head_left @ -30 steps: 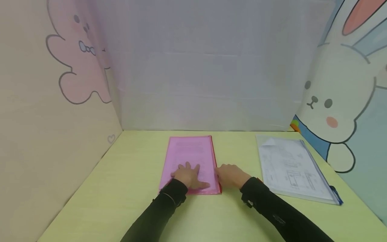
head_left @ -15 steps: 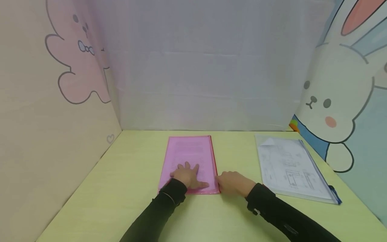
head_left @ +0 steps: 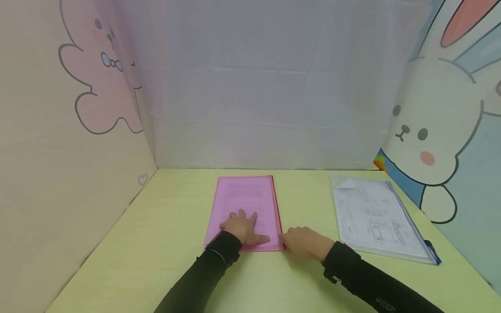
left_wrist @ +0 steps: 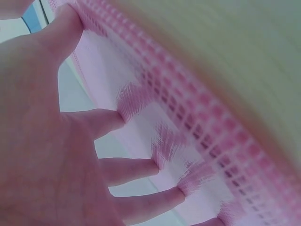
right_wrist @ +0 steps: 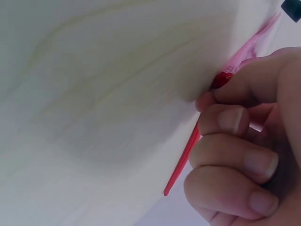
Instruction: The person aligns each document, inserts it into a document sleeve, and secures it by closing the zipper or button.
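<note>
A pink zipper document pouch with a printed sheet showing through it lies flat on the table. My left hand presses on its near half, fingers and thumb spread; the left wrist view shows the fingertips touching its mesh-textured pink surface. Along the pouch's right side runs a red zipper. At the near right corner my right hand pinches the zipper pull, its other fingers curled in. A bit of red slider shows beside the fingertips; the pull itself is mostly hidden by them.
To the right, a clear document pouch with drawing sheets inside lies on the pale yellow table. It has a blue edge and a dark blue tab. A white back panel and cartoon-printed side walls surround the table.
My right hand has moved along the pouch's red right edge toward me, down to the near corner. My left hand stays pressed on the pouch, which keeps its place.
</note>
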Demonstrator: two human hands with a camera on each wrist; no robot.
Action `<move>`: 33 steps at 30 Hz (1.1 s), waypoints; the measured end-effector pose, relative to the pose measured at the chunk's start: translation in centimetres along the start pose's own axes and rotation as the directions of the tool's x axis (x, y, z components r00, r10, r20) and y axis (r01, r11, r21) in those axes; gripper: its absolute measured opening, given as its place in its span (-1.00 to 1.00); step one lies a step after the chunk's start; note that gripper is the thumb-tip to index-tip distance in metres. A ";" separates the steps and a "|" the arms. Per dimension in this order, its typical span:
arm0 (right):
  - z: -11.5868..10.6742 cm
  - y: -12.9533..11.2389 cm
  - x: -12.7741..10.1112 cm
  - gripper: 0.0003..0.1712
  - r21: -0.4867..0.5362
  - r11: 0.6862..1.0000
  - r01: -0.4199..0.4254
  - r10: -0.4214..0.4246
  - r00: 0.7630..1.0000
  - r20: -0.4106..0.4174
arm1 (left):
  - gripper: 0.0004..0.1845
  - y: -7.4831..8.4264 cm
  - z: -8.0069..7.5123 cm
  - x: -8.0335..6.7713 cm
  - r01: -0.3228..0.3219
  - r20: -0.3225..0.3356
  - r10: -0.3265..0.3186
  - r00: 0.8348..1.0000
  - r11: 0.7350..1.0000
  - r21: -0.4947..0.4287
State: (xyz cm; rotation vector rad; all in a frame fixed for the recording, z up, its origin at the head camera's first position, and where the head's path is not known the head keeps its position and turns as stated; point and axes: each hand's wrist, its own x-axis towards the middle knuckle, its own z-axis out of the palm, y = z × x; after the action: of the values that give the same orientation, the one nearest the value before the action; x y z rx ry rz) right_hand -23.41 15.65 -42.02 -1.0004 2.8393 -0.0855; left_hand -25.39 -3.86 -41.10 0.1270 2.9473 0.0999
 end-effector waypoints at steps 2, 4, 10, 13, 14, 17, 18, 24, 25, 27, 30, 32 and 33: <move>-0.1 -0.1 0.0 -0.81 0.016 1.000 -0.007 0.007 1.000 0.015 | 0.06 0.0 0.1 0.1 -0.002 -0.007 0.002 1.000 1.000 0.003; -0.2 -0.2 0.0 -0.80 0.030 0.999 -0.016 0.015 0.999 0.030 | 0.06 0.0 0.2 0.1 -0.005 -0.016 0.005 1.000 1.000 0.004; -0.3 -0.4 -0.2 -0.77 0.021 1.000 -0.013 0.013 0.999 0.034 | 0.05 -0.1 0.2 0.1 -0.014 -0.031 0.014 0.999 1.000 0.010; -0.2 -0.4 -0.5 -0.77 0.022 1.000 -0.009 0.008 1.000 0.027 | 0.05 -0.1 0.2 0.0 -0.013 -0.027 0.014 1.000 1.000 0.009; -0.2 -0.4 -0.5 -0.76 0.021 1.000 -0.006 0.006 1.000 0.026 | 0.04 -0.1 0.2 0.0 -0.013 -0.025 0.013 1.000 1.000 0.008; -0.1 -0.4 -0.6 -0.75 0.022 1.000 -0.005 0.005 1.000 0.027 | 0.04 0.0 0.2 0.0 -0.009 -0.020 0.009 1.000 1.000 0.006; -0.2 -0.4 -0.7 -0.75 0.024 1.000 -0.005 0.004 1.000 0.027 | 0.04 0.0 0.2 0.0 -0.006 -0.019 0.006 1.000 1.000 0.007; -0.2 -0.4 -0.4 -0.76 0.004 1.000 0.019 -0.019 1.000 0.011 | 0.06 0.0 0.1 0.2 0.005 -0.017 -0.004 1.000 1.000 0.020; -0.1 -0.4 -0.3 -0.76 -0.004 1.000 0.021 -0.021 1.000 0.008 | 0.06 -0.1 0.2 0.2 0.006 -0.017 -0.005 1.000 1.000 0.021; 0.0 -0.4 -0.3 -0.76 -0.018 1.000 0.022 -0.022 1.000 0.000 | 0.07 -0.1 0.3 0.3 0.007 -0.018 -0.006 1.000 1.000 0.023; 0.3 -0.4 -0.4 -0.75 -0.037 0.999 0.027 -0.028 0.999 -0.021 | 0.07 -0.2 0.4 0.5 0.002 -0.021 -0.002 1.000 1.000 0.022; 0.5 -0.4 -0.6 -0.75 -0.068 0.997 0.039 -0.043 0.998 -0.049 | 0.08 -0.3 0.5 0.5 -0.002 -0.017 0.002 1.000 1.000 0.019; 0.5 -0.5 -0.7 -0.75 -0.093 0.995 0.046 -0.052 0.997 -0.064 | 0.08 -0.3 0.5 0.5 -0.006 -0.016 0.006 1.000 1.000 0.016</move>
State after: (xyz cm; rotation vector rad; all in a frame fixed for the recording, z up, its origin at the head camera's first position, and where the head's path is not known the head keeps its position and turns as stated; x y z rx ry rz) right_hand -22.53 15.69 -42.41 -1.1067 2.9027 0.0072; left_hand -25.81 -4.04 -41.70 0.1380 2.9640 0.0779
